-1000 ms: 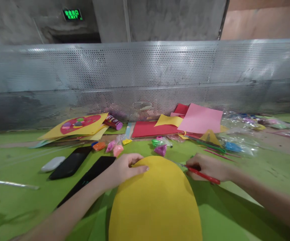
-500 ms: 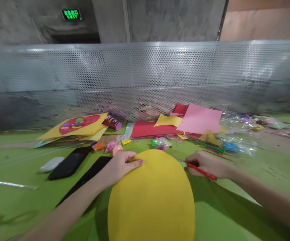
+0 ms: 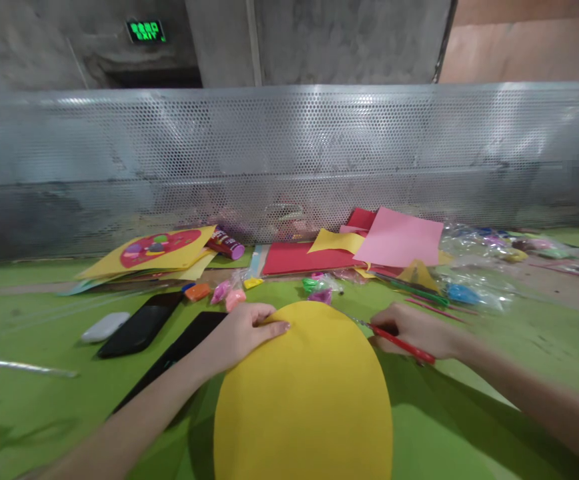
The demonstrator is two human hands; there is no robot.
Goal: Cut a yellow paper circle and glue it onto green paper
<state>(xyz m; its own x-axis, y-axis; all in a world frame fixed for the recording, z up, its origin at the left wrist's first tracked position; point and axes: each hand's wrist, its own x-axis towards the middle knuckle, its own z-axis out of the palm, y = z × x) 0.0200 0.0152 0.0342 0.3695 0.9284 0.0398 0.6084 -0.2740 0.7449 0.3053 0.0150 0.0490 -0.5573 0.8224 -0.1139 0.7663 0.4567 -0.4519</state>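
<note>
A large yellow paper oval (image 3: 304,400) is held up in front of me, its lower end cut off by the bottom of the view. My left hand (image 3: 252,333) pinches its upper left edge, thumb on the near face and the other fingers behind. On the other side, my right hand (image 3: 407,330) grips a pair of red-handled scissors (image 3: 402,345). Their thin metal blades point left, close to the oval's upper right edge; whether they touch the paper I cannot tell.
Left of my forearm lie a black phone (image 3: 142,325), a white case (image 3: 105,327) and a black flat object (image 3: 189,343). Behind are a yellow card with a red heart (image 3: 152,248), red paper (image 3: 299,259), pink paper (image 3: 399,237) and small clay packets (image 3: 234,297). A perforated metal screen (image 3: 289,140) stands at the back.
Almost nothing differs. The yellow oval, both hands and the scissors keep their places, and the whole view has shifted very slightly.
</note>
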